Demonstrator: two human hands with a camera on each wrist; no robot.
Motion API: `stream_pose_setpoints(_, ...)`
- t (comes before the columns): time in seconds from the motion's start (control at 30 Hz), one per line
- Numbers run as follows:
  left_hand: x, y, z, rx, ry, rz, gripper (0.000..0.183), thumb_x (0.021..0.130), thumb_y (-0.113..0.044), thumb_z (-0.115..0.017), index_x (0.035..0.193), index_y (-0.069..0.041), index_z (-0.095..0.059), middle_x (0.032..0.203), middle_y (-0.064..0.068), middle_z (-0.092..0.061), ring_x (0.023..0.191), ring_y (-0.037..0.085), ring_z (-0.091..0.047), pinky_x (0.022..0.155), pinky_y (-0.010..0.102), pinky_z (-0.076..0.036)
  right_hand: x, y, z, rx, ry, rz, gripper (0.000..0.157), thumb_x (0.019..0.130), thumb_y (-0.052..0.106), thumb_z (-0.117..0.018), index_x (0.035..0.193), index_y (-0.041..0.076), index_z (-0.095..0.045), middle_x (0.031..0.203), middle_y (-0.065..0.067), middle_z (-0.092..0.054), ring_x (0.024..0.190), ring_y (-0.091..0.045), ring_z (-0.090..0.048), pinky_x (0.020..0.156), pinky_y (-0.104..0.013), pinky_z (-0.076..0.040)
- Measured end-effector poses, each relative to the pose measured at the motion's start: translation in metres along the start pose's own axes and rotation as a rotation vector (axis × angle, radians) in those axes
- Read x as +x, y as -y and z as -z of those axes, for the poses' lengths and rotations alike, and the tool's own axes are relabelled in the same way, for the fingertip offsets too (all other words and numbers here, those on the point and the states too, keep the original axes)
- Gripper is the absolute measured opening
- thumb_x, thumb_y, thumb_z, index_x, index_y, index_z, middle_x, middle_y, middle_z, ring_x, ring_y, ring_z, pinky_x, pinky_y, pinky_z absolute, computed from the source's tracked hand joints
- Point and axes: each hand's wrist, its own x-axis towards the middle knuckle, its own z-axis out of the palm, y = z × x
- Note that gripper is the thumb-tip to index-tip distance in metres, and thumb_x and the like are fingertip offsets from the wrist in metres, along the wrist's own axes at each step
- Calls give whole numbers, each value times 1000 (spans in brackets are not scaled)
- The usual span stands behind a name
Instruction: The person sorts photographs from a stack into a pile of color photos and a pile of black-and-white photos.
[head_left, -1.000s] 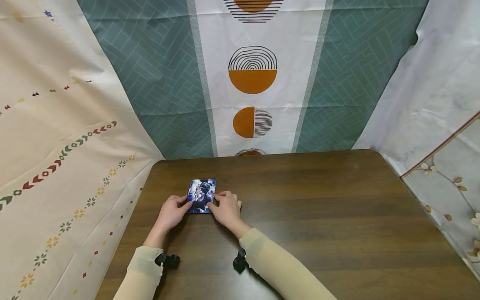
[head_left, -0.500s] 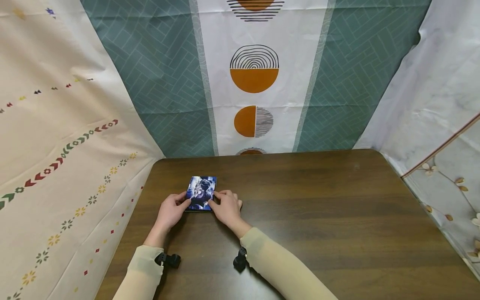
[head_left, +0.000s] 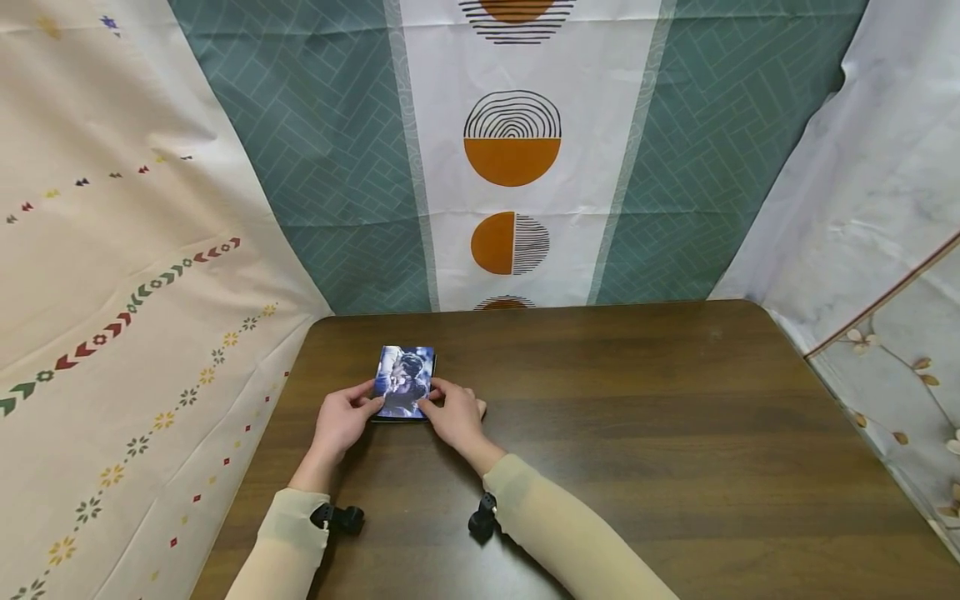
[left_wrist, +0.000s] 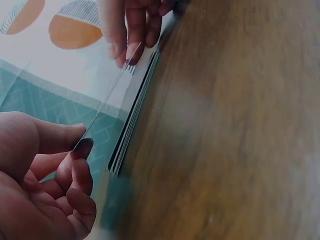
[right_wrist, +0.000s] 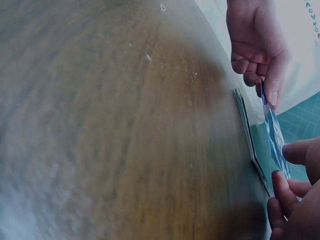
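A thin picture card (head_left: 403, 379) with a blue, white and dark print lies flat between both hands at the table's far left. My left hand (head_left: 340, 423) pinches its left edge between thumb and index finger. On the opposite edge, my right hand (head_left: 459, 415) pinches it the same way. Seen edge-on in the left wrist view, the card (left_wrist: 103, 103) hangs slightly above a small stack of thin flat sheets (left_wrist: 134, 115). That stack (right_wrist: 248, 131) rests on the table in the right wrist view too. Most of the stack's top is hidden beneath the card.
The brown wooden table (head_left: 637, 433) extends to the right of the hands. Behind it hangs a green and white cloth (head_left: 510, 167) with orange circles. A cream patterned cloth (head_left: 150, 333) borders the left side, and a pale floral cloth (head_left: 885, 292) the right.
The card has shifted slightly away from the body and risen a little, so a dark edge of the stack now shows beneath it. Both hands keep their pinch.
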Motion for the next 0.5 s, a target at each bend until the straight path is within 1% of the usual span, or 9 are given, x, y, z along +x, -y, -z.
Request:
stream_pose_setpoints(0.1,0,-3,0,-3,6,11,47,100,-20,-77,142,0,-68,86,7,-68,86,27,-55,74,38,-41,1,0,2,14,-6,-13,44,95,31,-79,135,13,-75,105,8,-79,111,-29,-68,88,-50,-35)
stream_pose_setpoints(0.23,1,-7,-2,-23,1,24,47,99,-21,-77,141,-1,-69,86,7,-67,85,26,-54,71,36,-40,3,-2,5,44,-3,-25,45,95,31,-79,135,13,-74,105,7,-79,112,-28,-69,88,-50,-35)
stream_pose_setpoints(0.37,0,-12,-7,-48,4,8,48,100,-23,-77,141,1,-69,91,9,-67,86,26,-55,69,33,-42,5,-6,8,63,-13,-30,45,95,31,-80,135,12,-74,106,5,-79,114,-29,-69,90,-52,-37)
stream_pose_setpoints(0.5,-1,-19,-15,-70,9,-22,49,99,-22,-78,141,2,-68,99,11,-66,90,27,-56,70,30,-44,6,-13,17,80,-17,-40,46,95,31,-81,136,12,-74,107,3,-79,115,-31,-68,93,-56,-37)
